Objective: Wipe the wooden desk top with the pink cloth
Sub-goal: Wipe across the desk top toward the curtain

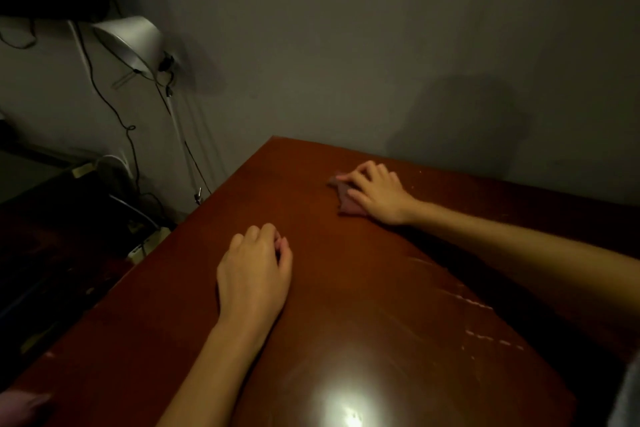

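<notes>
Glare from a light shines on the near part of the reddish-brown worktop [346, 288], with pale scratch marks to its right. Beyond the glare, the left hand [254, 272] rests palm down on the wood, its fingers [258, 236] curled loosely under and holding nothing. Farther off, near the worktop's back edge by the grey wall [381, 45], the right hand [377, 192] presses flat on the cloth [348, 206], fingers spread over it; the crumpled pink fabric shows to their left. A lamp [133, 42] hangs left of the worktop, with cables below it.
</notes>
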The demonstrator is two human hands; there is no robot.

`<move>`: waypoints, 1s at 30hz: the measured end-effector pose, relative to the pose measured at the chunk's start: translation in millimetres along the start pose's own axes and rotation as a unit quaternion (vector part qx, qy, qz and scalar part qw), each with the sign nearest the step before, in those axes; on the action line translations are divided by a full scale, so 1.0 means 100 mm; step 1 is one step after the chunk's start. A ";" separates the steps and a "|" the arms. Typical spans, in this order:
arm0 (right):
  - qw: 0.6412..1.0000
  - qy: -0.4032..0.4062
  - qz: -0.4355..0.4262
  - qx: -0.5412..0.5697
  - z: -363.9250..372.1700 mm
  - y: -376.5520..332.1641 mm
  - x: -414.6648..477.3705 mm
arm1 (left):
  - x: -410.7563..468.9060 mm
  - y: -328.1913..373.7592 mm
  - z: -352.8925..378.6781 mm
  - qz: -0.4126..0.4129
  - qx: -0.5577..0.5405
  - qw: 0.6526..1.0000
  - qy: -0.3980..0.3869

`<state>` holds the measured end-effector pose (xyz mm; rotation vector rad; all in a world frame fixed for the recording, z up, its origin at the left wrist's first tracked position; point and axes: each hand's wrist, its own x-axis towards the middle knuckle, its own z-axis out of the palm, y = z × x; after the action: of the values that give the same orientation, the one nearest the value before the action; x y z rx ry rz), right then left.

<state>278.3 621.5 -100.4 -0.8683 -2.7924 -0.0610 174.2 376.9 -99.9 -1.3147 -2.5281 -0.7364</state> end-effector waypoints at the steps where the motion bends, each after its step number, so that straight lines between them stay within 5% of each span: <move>1: 0.999 -0.006 0.048 -0.006 0.01 0.15 0.12 | -0.01 0.00 0.01 0.001 -0.002 1.000 -0.003; 5: 0.984 -0.012 0.176 -0.004 0.14 0.29 0.69 | -0.01 0.01 0.02 0.004 -0.005 1.000 -0.012; 9: 0.979 0.000 0.202 0.023 0.22 -0.04 0.96 | 0.01 0.00 0.02 0.004 0.000 1.000 -0.009; 18: 0.996 -0.011 -0.082 0.013 -0.09 -0.42 -0.59 | 0.01 -0.03 -0.01 0.001 -0.001 1.000 -0.005; 27: 0.965 -0.020 0.259 -0.014 -0.01 0.73 0.24 | 0.00 0.00 0.02 0.006 0.001 1.000 0.002; 30: 0.976 -0.006 0.216 0.019 0.04 0.29 0.39 | 0.01 -0.02 0.00 0.005 0.001 1.000 0.001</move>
<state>262.4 668.2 -96.9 -1.4431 -2.5400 0.0669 172.1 377.2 -100.3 -1.3232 -2.5189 -0.7328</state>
